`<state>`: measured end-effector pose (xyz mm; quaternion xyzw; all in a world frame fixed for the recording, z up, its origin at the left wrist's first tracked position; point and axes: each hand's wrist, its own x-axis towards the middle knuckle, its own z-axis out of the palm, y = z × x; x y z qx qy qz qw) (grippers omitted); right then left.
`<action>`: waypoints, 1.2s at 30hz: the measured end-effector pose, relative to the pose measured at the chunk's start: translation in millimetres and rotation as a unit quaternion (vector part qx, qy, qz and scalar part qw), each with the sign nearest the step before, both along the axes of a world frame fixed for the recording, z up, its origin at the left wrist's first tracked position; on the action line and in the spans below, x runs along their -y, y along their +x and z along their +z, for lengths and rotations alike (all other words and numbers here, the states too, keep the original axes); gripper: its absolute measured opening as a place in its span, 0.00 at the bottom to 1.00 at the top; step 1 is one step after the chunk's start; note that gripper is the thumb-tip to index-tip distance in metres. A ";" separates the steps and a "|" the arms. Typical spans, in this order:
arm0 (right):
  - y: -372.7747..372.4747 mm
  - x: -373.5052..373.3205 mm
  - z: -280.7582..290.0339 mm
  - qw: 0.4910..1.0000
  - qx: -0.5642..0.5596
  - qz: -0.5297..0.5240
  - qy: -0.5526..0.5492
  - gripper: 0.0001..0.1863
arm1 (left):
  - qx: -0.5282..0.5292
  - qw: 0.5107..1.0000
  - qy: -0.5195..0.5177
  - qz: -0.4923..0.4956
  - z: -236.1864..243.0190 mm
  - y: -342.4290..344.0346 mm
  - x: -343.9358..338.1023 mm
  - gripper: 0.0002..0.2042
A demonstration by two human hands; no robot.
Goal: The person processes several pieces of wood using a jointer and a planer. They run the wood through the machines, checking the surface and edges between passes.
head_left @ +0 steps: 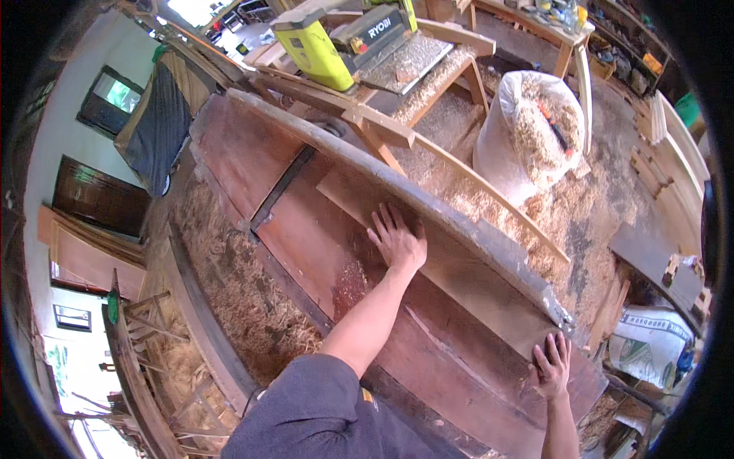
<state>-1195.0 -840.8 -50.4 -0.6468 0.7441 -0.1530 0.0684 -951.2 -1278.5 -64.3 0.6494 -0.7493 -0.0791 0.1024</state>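
our left grip (401,246) lies flat on the tan board (474,294), our right grip (551,369) by its near end, fingers apart; it sits inside the reddish trough (459,382) and could slip if we press unevenly.

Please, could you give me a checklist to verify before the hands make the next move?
1. Left hand on the long, thin, light brown wooden board: ok.
2. Right hand at the board's right end: ok.
3. Board flat against the reddish brown wooden surface: cannot tell.
4. That surface clean: not ok, small pale bits lie there.
5. Hands clear of the green and black planing machine: ok.
6. Machine switched off: cannot tell.
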 end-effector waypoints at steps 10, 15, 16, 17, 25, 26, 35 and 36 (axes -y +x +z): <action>16.5 36.0 4.7 1.000 -0.002 0.005 -0.002 0.22 | 0.037 0.998 -0.052 -0.007 -13.1 16.3 39.0 0.38; 35.1 75.7 4.1 1.000 0.018 -0.001 0.023 0.21 | 0.026 0.999 -0.044 0.006 -18.7 35.1 76.9 0.39; 39.2 84.5 3.7 1.000 0.016 0.002 0.026 0.21 | 0.023 0.998 -0.056 0.002 -20.6 41.1 87.4 0.39; 43.9 94.9 3.8 0.999 0.020 0.013 0.029 0.21 | 0.021 0.997 -0.068 -0.002 -22.2 48.9 97.0 0.40; 75.5 164.0 -2.8 0.998 0.037 0.041 0.001 0.19 | 0.024 0.999 -0.039 0.013 -17.7 79.9 163.6 0.39; 76.2 169.5 -5.1 0.998 0.038 0.047 0.006 0.19 | 0.026 0.999 -0.035 0.020 -17.9 79.0 168.8 0.39; 89.0 194.2 -13.5 0.997 0.004 0.074 0.026 0.20 | 0.004 0.999 -0.042 0.013 -20.2 99.5 199.0 0.40; 90.5 198.3 -13.0 0.997 0.004 0.078 0.028 0.20 | 0.004 0.999 -0.041 0.016 -19.8 101.4 202.9 0.40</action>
